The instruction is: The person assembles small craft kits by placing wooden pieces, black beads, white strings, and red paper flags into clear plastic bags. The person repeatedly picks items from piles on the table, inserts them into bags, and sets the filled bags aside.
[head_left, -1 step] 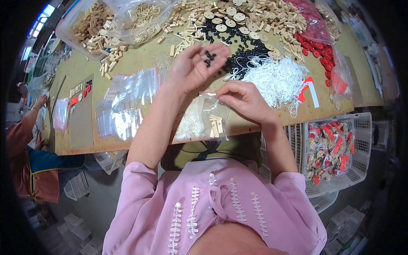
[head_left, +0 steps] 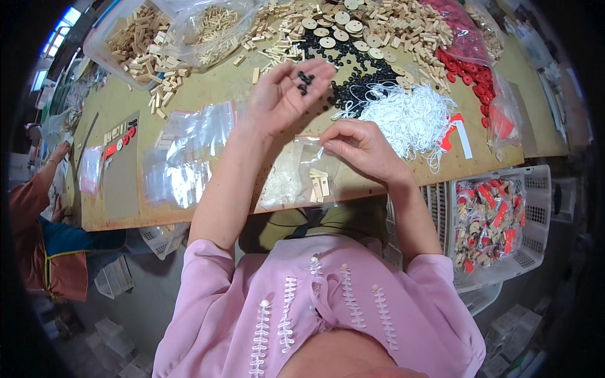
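My left hand (head_left: 272, 104) is turned palm up above the table, cupping several small black beads (head_left: 304, 82). With thumb and fingers pinched together, my right hand (head_left: 364, 146) grips the upper edge of a clear plastic zip bag (head_left: 318, 162). The bag lies near the table's front edge, with a few pale wooden pieces (head_left: 319, 186) inside. Just beyond my left fingertips is a loose spread of black beads (head_left: 359, 77). A tangled heap of white cords (head_left: 406, 120) lies to the right, past my right hand.
Flat zip bags (head_left: 183, 167) lie left of my forearm. Wooden blocks (head_left: 416, 28), round wooden discs (head_left: 340, 34) and red rings (head_left: 476, 82) cover the far side. A crate (head_left: 535, 233) of filled bags stands at right. Another person's arm (head_left: 47, 173) reaches in at far left.
My left hand has shifted slightly up and to the left, carrying the beads. My right hand and the bag stay nearly where they were.
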Demonstrator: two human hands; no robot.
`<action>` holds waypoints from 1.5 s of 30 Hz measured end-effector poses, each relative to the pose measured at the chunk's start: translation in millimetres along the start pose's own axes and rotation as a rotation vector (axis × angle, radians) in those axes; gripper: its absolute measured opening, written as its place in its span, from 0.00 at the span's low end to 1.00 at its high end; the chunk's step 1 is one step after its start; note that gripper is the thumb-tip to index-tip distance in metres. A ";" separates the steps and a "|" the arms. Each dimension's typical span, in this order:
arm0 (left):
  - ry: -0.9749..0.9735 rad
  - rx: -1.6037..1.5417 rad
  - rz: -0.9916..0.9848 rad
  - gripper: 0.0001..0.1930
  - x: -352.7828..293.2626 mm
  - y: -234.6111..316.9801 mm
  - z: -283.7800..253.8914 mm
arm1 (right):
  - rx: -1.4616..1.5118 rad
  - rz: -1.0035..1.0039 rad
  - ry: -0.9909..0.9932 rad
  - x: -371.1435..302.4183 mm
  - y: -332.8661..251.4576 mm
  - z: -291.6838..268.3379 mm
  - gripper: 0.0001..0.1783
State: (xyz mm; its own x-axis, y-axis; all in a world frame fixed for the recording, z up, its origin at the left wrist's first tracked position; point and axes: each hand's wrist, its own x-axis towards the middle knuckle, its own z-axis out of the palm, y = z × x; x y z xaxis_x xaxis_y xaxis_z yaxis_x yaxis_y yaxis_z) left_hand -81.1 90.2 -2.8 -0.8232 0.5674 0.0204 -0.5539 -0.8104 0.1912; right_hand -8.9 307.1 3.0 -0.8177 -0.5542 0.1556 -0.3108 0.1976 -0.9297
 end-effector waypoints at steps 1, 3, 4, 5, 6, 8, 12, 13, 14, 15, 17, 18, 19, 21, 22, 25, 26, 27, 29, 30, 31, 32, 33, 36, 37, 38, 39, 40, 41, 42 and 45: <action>0.036 0.024 0.049 0.27 -2.1 6.2 1.5 | -0.026 0.006 0.001 -0.2 -5.8 0.5 0.05; -0.109 0.028 0.013 0.26 -3.9 26.0 5.4 | -0.161 -0.057 0.062 2.4 -23.9 0.6 0.05; -0.177 0.026 -0.007 0.26 -7.9 29.8 13.1 | -0.226 -0.083 0.092 3.1 -33.9 1.3 0.05; -0.161 0.099 0.023 0.25 -11.9 31.9 22.6 | -0.234 -0.077 0.122 3.9 -44.4 2.2 0.05; -0.126 0.120 0.036 0.25 -16.7 31.1 36.7 | -0.294 -0.121 0.147 6.2 -49.1 2.9 0.05; -0.062 0.164 0.059 0.25 -26.0 24.6 61.5 | -0.417 -0.212 0.203 13.9 -54.7 1.1 0.05; 0.087 0.518 0.196 0.24 -36.9 5.1 82.8 | -0.446 -0.267 0.206 32.3 -64.1 8.8 0.05; 0.162 0.575 0.256 0.24 -37.6 -1.7 86.6 | -0.455 -0.260 0.201 34.7 -66.6 11.1 0.05; 0.173 0.626 0.287 0.24 -38.5 -3.7 86.5 | -0.463 -0.252 0.197 36.8 -69.2 13.1 0.05; 0.184 0.678 0.318 0.24 -39.6 -4.9 85.9 | -0.473 -0.245 0.191 38.4 -70.7 14.5 0.05; 0.231 0.777 0.384 0.25 -42.0 -10.5 88.2 | -0.446 -0.254 0.191 40.7 -67.9 17.1 0.05; 0.232 0.798 0.411 0.25 -41.9 -12.4 86.5 | -0.432 -0.259 0.192 41.6 -66.1 18.5 0.06; 0.233 0.819 0.438 0.25 -41.6 -13.9 83.1 | -0.429 -0.254 0.188 42.1 -64.7 19.5 0.06; 0.236 0.873 0.470 0.26 -40.4 -15.2 78.4 | -0.421 -0.238 0.183 42.6 -61.7 20.3 0.06; 0.239 0.906 0.475 0.27 -39.1 -15.4 76.7 | -0.407 -0.241 0.180 43.2 -61.0 20.1 0.06; 0.243 0.920 0.484 0.29 -37.9 -17.1 75.9 | -0.374 -0.245 0.175 43.8 -59.2 20.5 0.05; 0.243 0.910 0.486 0.29 -37.4 -18.1 75.8 | -0.371 -0.242 0.173 43.8 -58.4 20.3 0.05; 0.221 0.912 0.476 0.29 -37.1 -17.9 74.8 | -0.367 -0.239 0.172 43.6 -58.1 20.3 0.05; 0.175 0.916 0.456 0.29 -36.5 -16.9 72.4 | -0.344 -0.186 0.172 41.4 -59.6 17.9 0.05; 0.152 0.886 0.453 0.29 -35.4 -16.6 73.1 | -0.330 -0.159 0.178 40.0 -59.3 16.5 0.05; 0.130 0.856 0.449 0.29 -34.0 -16.7 74.7 | -0.329 -0.158 0.189 38.4 -57.7 14.9 0.05; 0.106 0.825 0.444 0.30 -32.4 -17.1 75.6 | -0.328 -0.157 0.202 36.7 -56.0 12.9 0.05; 0.078 0.824 0.450 0.29 -31.3 -16.6 76.4 | -0.322 -0.159 0.219 35.2 -54.2 11.3 0.05; 0.026 0.807 0.483 0.26 -24.0 -11.4 80.1 | -0.338 -0.254 0.241 26.7 -51.1 4.3 0.06; 0.034 0.796 0.510 0.24 -20.0 -7.2 79.6 | -0.336 -0.289 0.242 21.7 -50.5 1.6 0.06; 0.041 0.783 0.535 0.23 -15.8 -1.1 77.8 | -0.291 -0.278 0.251 14.4 -53.3 -1.9 0.05; 0.052 0.916 0.528 0.18 -12.8 12.5 69.2 | -0.242 -0.274 0.252 6.8 -57.1 -4.0 0.05; 0.091 1.187 0.510 0.16 -1.1 16.2 60.7 | -0.199 -0.264 0.250 -1.1 -59.1 -6.2 0.05; 0.126 1.456 0.488 0.15 13.2 20.5 52.7 | -0.177 -0.253 0.262 -6.4 -55.1 -7.3 0.04; 0.164 1.727 0.466 0.14 27.9 24.1 44.0 | -0.163 -0.235 0.275 -9.9 -49.0 -7.9 0.04; 0.260 2.210 0.460 0.12 78.8 24.4 6.9 | -0.167 -0.188 0.301 -18.0 -34.2 -7.7 0.05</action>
State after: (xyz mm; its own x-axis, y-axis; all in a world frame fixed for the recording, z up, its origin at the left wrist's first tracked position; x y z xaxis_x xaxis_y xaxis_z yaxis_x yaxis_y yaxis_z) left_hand -158.7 116.1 10.3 -0.9075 0.2776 0.3151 0.4195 0.6357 0.6481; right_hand 12.7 316.5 34.6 -0.8367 -0.3366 0.4319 -0.5231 0.2580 -0.8123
